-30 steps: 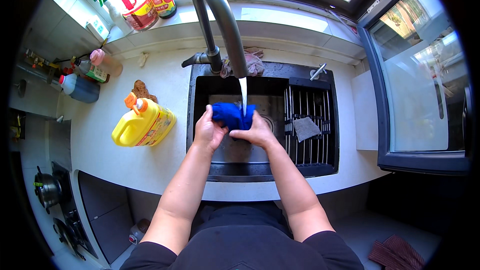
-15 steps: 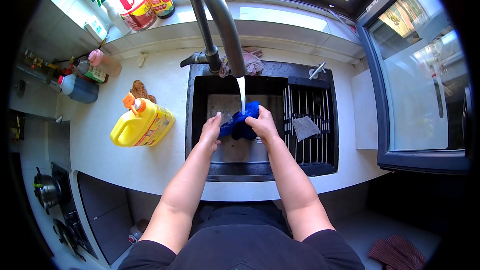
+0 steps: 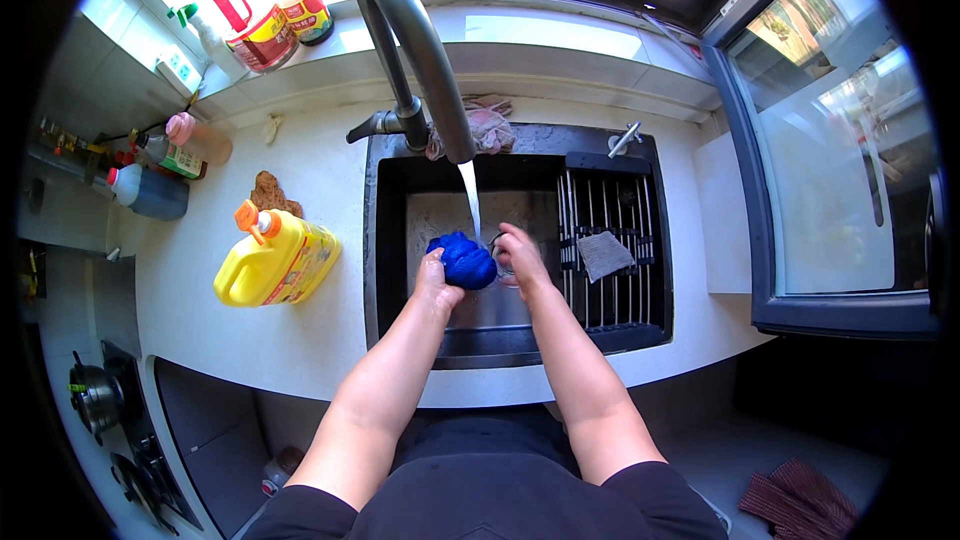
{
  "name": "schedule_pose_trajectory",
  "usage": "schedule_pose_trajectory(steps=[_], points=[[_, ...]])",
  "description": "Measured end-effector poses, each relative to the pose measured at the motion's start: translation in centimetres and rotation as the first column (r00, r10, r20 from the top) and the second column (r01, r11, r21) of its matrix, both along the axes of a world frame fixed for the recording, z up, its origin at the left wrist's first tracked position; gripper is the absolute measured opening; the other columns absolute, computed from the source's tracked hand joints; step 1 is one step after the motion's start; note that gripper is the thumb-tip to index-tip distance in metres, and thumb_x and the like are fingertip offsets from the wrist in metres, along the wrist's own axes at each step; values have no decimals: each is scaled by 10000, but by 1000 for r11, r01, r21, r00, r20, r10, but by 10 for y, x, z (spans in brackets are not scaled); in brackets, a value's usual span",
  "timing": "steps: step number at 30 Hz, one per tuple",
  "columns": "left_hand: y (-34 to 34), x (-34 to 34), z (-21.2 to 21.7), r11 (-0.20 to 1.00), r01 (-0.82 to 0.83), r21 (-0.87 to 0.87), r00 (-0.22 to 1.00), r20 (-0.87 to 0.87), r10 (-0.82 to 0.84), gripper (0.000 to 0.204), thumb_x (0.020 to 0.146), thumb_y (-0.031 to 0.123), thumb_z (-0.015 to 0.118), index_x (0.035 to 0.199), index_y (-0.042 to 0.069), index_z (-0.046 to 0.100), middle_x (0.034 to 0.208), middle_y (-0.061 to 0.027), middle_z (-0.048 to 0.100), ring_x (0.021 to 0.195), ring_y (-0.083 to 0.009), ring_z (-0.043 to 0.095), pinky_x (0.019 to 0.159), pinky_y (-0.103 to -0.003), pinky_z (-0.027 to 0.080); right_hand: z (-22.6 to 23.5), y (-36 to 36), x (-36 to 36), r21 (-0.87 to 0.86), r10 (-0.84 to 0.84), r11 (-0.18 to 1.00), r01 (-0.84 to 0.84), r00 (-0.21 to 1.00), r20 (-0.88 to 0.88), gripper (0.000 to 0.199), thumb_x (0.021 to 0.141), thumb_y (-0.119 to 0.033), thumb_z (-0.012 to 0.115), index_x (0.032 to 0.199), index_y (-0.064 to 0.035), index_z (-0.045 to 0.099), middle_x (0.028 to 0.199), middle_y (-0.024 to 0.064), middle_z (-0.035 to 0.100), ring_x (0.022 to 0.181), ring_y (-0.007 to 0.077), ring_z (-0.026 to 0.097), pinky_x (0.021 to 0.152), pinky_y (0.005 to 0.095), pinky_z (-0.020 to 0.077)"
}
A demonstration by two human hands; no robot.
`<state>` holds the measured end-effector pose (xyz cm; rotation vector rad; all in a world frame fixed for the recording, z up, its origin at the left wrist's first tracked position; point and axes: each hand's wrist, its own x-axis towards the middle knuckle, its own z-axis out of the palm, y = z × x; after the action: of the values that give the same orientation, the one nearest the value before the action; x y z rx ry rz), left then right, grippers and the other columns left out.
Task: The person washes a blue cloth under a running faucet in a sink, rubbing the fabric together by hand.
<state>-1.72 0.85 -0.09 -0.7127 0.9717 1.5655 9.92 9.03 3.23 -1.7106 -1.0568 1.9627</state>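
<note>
A bunched blue cloth (image 3: 464, 261) is gripped in my left hand (image 3: 435, 284), over the basin of the dark sink (image 3: 480, 348). Just right of the cloth, my right hand (image 3: 521, 258) has its fingers curled in beside the running water (image 3: 470, 195). A thin, glossy curved outline shows at those fingers, but I cannot make out whether they hold anything. Water falls from the grey faucet (image 3: 430, 60) close behind the cloth and between my hands.
A rack (image 3: 615, 300) with a grey scouring pad (image 3: 604, 256) spans the sink's right side. Left of the sink stands a yellow jug (image 3: 280, 260) by a brown cloth (image 3: 272, 193). A pink rag (image 3: 486, 128) lies behind the faucet. An open window (image 3: 850, 160) juts in at right.
The blue cloth, earlier spread between both hands under the stream, is now bunched in my left hand, lower and further left. My right hand has come off it.
</note>
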Motion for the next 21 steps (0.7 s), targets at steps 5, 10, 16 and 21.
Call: schedule_pose_trajectory(steps=[5, 10, 16, 21], points=[[3, 6, 11, 984, -97, 153, 993, 79, 85, 358, 806, 371, 613, 1026, 90, 584, 1009, -110, 608, 939, -308, 583, 888, -482, 462, -21, -36, -15, 533, 262, 808, -249, 964, 52, 471, 738, -440, 697, 989, -47, 632, 1064, 155, 556, 1011, 287, 526, 857, 349, 429], [5, 7, 13, 971, 15, 239, 994, -107, 12, 429, 828, 505, 602, 961, 98, 577, 884, -75, 622, 794, -225, 623, 724, -354, 535, 3, -59, -26, 883, -3, 386, -269, 956, 293, 421, 743, -413, 710, 930, -49, 612, 1005, 153, 542, 942, 300, 516, 838, 363, 433], [15, 21, 19, 998, 8, 55, 955, -297, 9, 279, 830, 308, 666, 888, 48, 581, 802, -84, 606, 713, -200, 610, 649, -333, 534, -8, -45, -29, 732, 29, 669, -127, 989, 144, 352, 856, -374, 577, 796, -27, 573, 799, 195, 581, 822, 377, 560, 714, 431, 444], [19, 23, 16, 999, 29, -16, 926, -375, -32, 125, 816, 120, 638, 847, 3, 609, 808, -112, 624, 706, -220, 616, 651, -347, 533, -6, -40, -30, 720, 2, 689, -80, 994, 109, 318, 870, -312, 543, 757, -18, 582, 712, 217, 600, 706, 419, 582, 612, 457, 453]])
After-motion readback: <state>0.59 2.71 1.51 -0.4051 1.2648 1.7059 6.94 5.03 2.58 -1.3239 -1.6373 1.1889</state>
